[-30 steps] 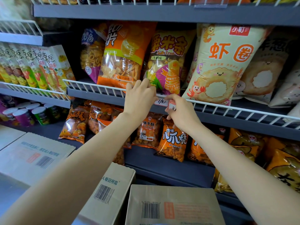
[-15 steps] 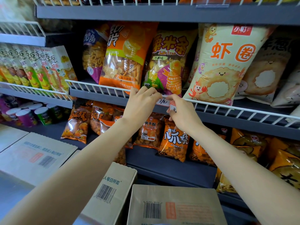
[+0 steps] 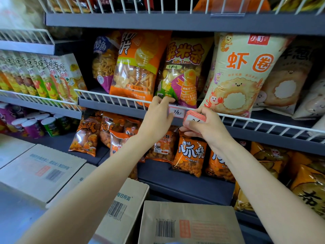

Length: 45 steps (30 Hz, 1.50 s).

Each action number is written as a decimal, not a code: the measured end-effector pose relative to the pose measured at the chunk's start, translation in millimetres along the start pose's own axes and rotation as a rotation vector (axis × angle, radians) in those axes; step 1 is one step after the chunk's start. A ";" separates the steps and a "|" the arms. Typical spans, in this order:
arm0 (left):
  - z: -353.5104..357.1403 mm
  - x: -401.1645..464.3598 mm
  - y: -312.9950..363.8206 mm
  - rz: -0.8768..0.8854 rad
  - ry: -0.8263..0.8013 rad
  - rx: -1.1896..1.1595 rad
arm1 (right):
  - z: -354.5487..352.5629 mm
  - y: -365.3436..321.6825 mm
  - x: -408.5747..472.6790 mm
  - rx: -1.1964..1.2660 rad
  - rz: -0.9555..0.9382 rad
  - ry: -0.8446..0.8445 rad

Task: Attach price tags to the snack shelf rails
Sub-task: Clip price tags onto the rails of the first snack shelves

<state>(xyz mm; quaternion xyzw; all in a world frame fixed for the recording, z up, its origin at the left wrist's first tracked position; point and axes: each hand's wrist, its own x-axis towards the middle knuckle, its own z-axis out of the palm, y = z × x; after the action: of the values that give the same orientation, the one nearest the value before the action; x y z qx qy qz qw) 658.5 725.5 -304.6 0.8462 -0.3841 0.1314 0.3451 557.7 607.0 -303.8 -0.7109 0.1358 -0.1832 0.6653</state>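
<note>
A small white price tag with a red border and handwritten figures (image 3: pixel 176 112) sits on the front edge of the middle grey shelf, against the white wire rail (image 3: pixel 123 99). The left hand (image 3: pixel 158 115) lies just beside the tag's left side, fingers curled over the rail above it; whether the fingertips touch the tag I cannot tell. The right hand (image 3: pixel 205 126) is just right of the tag and slightly lower, gripping a thick stack of red-edged white price tags (image 3: pixel 194 118) between thumb and fingers. The stack's left corner nearly meets the mounted tag. Orange snack bags (image 3: pixel 190 154) hang on the shelf below both hands.
</note>
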 end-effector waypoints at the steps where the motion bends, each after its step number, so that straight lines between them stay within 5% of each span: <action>1: -4.1 -6.6 3.5 -0.036 -0.016 -0.112 | 0.9 -2.2 -3.0 0.043 0.009 -0.034; 7: -21.8 -47.8 11.9 -0.264 -0.074 -0.573 | 24.6 -4.8 -11.4 0.062 0.020 -0.099; 16: -59.8 -65.0 -42.0 -0.409 0.217 -0.636 | 104.4 3.0 17.1 -0.277 -0.189 -0.229; 20: -103.7 -84.5 -103.9 -0.446 0.330 -0.686 | 188.2 6.3 24.6 -0.220 -0.147 -0.383; 29: -255.1 -80.8 -249.9 -0.610 0.311 -0.466 | 386.8 -42.4 53.9 -0.225 -0.095 -0.271; 35: -355.1 -77.3 -303.9 -0.741 0.284 -0.570 | 468.8 -102.0 75.6 -0.142 0.160 -0.450; 40: -432.7 -66.9 -332.2 -0.790 0.152 -0.768 | 533.0 -150.9 81.3 -0.119 0.259 -0.408; 45: -474.9 -47.3 -361.1 -0.790 0.092 -0.679 | 589.5 -177.5 90.7 -0.078 0.323 -0.278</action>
<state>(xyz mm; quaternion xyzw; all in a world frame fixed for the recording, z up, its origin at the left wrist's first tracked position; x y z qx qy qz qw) 914.5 1245.8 -156.8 0.7603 -0.0409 -0.1039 0.6399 890.1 1109.5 -147.9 -0.7234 0.1619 0.0307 0.6704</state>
